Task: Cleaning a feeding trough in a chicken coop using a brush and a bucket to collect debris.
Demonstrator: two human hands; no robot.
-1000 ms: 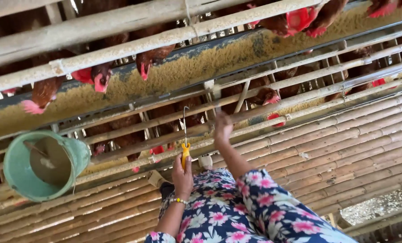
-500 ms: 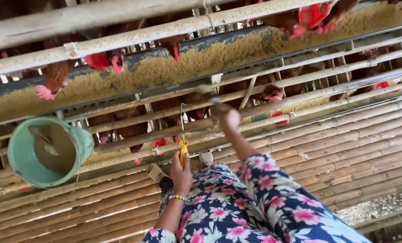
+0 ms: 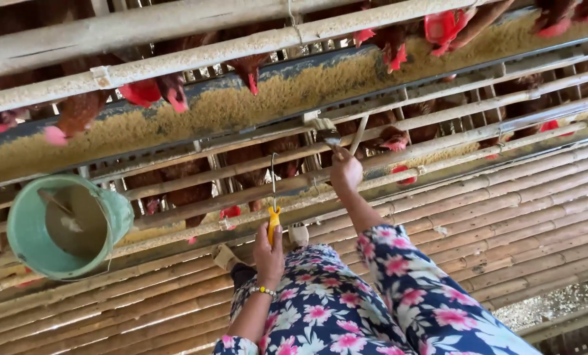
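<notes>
My left hand (image 3: 268, 248), a beaded bracelet at its wrist, grips the yellow handle of a thin metal hook tool (image 3: 273, 213) whose wire rises to the cage bars. Stretched further out, my right hand (image 3: 345, 172) holds a small paintbrush (image 3: 324, 130). Its bristles are at the lower edge of the long feed trough (image 3: 254, 105), which is filled with yellow feed. Brown hens (image 3: 156, 92) with red combs poke their heads through the bars over the trough. My floral-print clothing fills the bottom of the view.
A green bucket (image 3: 24, 230) hangs at the left beside the cage. Rows of metal and wooden cage bars (image 3: 439, 125) run across the view. A bamboo slat floor (image 3: 517, 223) lies below, with gravel ground at the bottom right.
My right hand has reached further up with the brush, from the lower rail to the trough's edge. My left hand stays on the yellow hook tool.
</notes>
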